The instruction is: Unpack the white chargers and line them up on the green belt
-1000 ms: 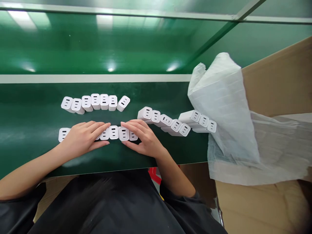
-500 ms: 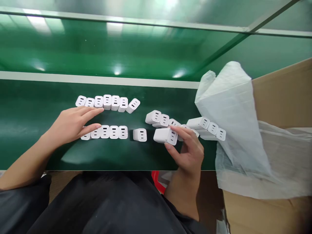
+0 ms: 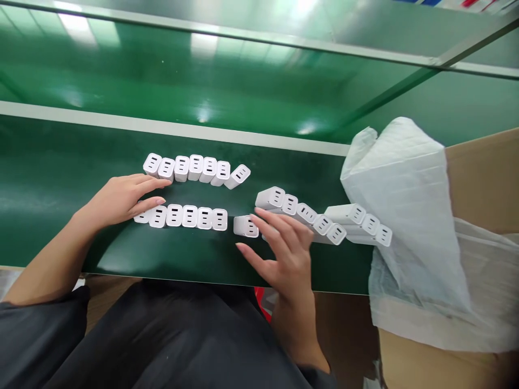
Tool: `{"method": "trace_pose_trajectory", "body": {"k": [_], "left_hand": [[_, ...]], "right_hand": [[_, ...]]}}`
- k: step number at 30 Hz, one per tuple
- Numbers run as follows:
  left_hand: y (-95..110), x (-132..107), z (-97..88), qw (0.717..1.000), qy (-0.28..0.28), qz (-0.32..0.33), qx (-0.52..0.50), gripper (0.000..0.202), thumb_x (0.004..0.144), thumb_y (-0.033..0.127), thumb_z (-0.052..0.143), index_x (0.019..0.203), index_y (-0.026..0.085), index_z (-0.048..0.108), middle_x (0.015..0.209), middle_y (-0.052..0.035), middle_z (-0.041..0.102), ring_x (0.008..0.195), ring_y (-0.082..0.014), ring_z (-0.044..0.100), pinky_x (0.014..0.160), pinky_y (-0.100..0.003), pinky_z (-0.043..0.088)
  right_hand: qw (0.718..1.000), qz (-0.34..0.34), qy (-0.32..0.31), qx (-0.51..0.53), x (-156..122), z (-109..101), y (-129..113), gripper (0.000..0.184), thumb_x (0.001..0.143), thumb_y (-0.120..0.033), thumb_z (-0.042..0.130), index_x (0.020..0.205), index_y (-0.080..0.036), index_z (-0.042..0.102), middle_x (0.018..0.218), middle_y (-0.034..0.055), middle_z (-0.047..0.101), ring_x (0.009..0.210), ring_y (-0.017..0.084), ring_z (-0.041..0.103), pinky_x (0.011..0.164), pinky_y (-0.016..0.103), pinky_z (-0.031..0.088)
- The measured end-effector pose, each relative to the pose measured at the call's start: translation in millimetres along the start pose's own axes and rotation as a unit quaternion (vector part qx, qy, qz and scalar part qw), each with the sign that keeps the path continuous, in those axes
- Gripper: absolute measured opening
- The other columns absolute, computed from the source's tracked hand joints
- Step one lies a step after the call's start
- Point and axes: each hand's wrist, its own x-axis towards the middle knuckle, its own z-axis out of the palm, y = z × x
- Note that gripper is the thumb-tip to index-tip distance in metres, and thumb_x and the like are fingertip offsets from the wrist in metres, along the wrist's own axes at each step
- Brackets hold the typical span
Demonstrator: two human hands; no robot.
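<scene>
White USB chargers lie on a green bench in several groups, their port ends showing. My left hand (image 3: 132,200) rests with fingers stretched out at the left end of the near row of chargers (image 3: 190,216), partly covering the end one. Behind that row stands a curved far row (image 3: 195,167); its rightmost charger (image 3: 238,176) leans askew. My right hand (image 3: 281,246) is open, thumb and fingers apart, its fingertips at a single charger (image 3: 244,226) right of the near row. Beyond the fingers runs a slanting line of chargers (image 3: 306,213), partly hidden by that hand.
More chargers (image 3: 357,222) form a small group at the right, against a white translucent plastic bag (image 3: 399,200). The bag drapes over a cardboard box (image 3: 482,178). A pale strip (image 3: 243,139) runs along the back of the bench (image 3: 52,162). Something red (image 3: 263,303) shows below the front edge.
My right hand has moved left and opened from the charger it was gripping; where that charger lies is partly hidden. My left hand stays by the near row. The camera view has shifted and tilted.
</scene>
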Motion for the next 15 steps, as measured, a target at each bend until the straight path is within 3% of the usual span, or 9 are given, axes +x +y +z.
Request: {"method": "trace_pose_trajectory", "body": {"k": [3, 5, 8, 12, 15], "left_hand": [[-5, 0, 1.8, 1.0, -0.002, 0.0, 0.004, 0.061, 0.098, 0.062, 0.026, 0.135, 0.025, 0.057, 0.131, -0.006, 0.065, 0.116, -0.0268, 0.062, 0.091, -0.037, 0.051], [-7, -1, 2.4, 1.0, -0.006, 0.001, 0.005, 0.059, 0.099, 0.061, 0.027, 0.136, 0.026, 0.057, 0.132, -0.0054, 0.064, 0.117, -0.0257, 0.062, 0.091, -0.036, 0.05], [-8, -2, 0.9, 1.0, -0.006, 0.001, 0.001, 0.058, 0.1, 0.059, 0.026, 0.134, 0.025, 0.058, 0.132, -0.0046, 0.064, 0.116, -0.0239, 0.062, 0.089, -0.033, 0.05], [-7, -3, -2.7, 1.0, 0.0, 0.004, 0.003, 0.059, 0.1, 0.058, 0.023, 0.133, 0.024, 0.06, 0.126, -0.0052, 0.067, 0.11, -0.0234, 0.065, 0.088, -0.032, 0.049], [-6, -4, -3.0, 1.0, 0.004, 0.007, 0.003, 0.061, 0.1, 0.058, 0.022, 0.133, 0.024, 0.06, 0.124, -0.0062, 0.068, 0.108, -0.0236, 0.065, 0.087, -0.033, 0.049]], "right_hand": [[0.993, -0.035, -0.111, 0.03, 25, 13, -17, 0.058, 0.094, -0.037, 0.064, 0.146, -0.025, 0.04, 0.129, 0.009, 0.066, 0.123, 0.03, 0.055, 0.104, 0.046, 0.035], [0.987, -0.051, -0.145, 0.043, 35, 18, -21, 0.056, 0.096, -0.031, 0.062, 0.146, -0.024, 0.04, 0.125, 0.0074, 0.068, 0.125, 0.03, 0.055, 0.107, 0.049, 0.032], [0.991, -0.052, -0.093, 0.081, 34, 11, -15, 0.054, 0.091, -0.025, 0.068, 0.141, -0.028, 0.049, 0.113, 0.0052, 0.072, 0.114, 0.029, 0.061, 0.101, 0.047, 0.039], [0.984, -0.011, 0.02, 0.177, 6, -17, 1, 0.06, 0.083, -0.024, 0.072, 0.14, -0.028, 0.053, 0.111, 0.0086, 0.068, 0.1, 0.031, 0.063, 0.083, 0.046, 0.052], [0.986, 0.003, 0.023, 0.167, -27, -31, 11, 0.054, 0.083, -0.024, 0.069, 0.136, -0.025, 0.059, 0.103, 0.0089, 0.068, 0.093, 0.031, 0.063, 0.077, 0.047, 0.053]]}}
